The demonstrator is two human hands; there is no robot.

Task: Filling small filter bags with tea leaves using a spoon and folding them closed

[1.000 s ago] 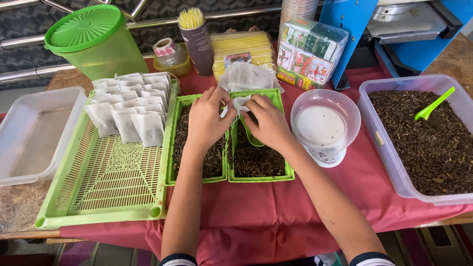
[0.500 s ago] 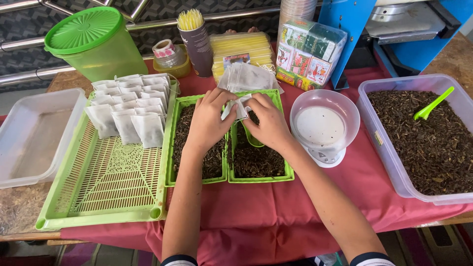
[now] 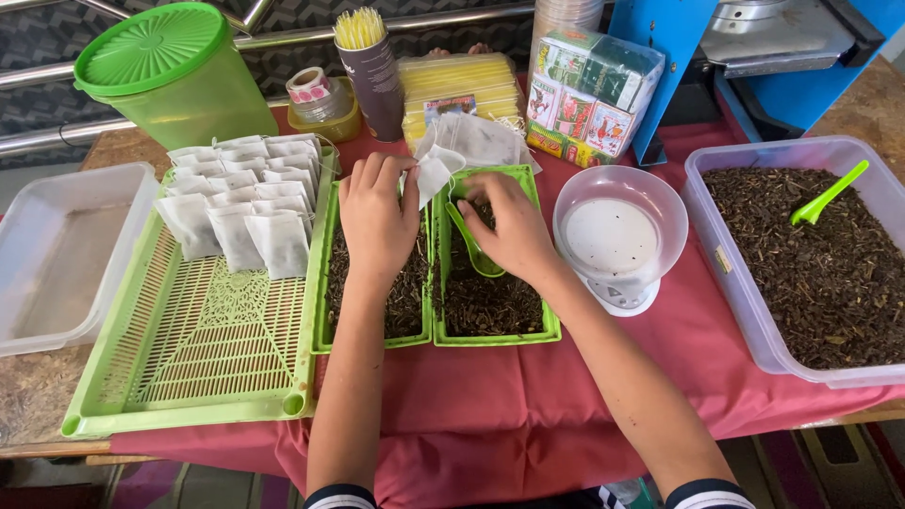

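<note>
A person's left hand [image 3: 377,219] pinches a small white paper bag [image 3: 435,172] with fingers closed on its edge, above the two green trays [image 3: 490,332] of dark dried leaves. The right hand [image 3: 514,231], just beside it over the right tray, curls closed around a green scoop [image 3: 474,253]. Left of the trays, filled bags [image 3: 240,203] lie in rows on a green slatted tray [image 3: 189,377].

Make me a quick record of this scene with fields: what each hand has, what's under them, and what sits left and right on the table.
left hand: holds small white bag
right hand: holds green scoop
under hands: two green trays of dark loose leaves
to the left: green slatted tray with filled white bags; clear empty tub
to the right: pale bowl on scale; clear tub of leaves with green scoop
</note>
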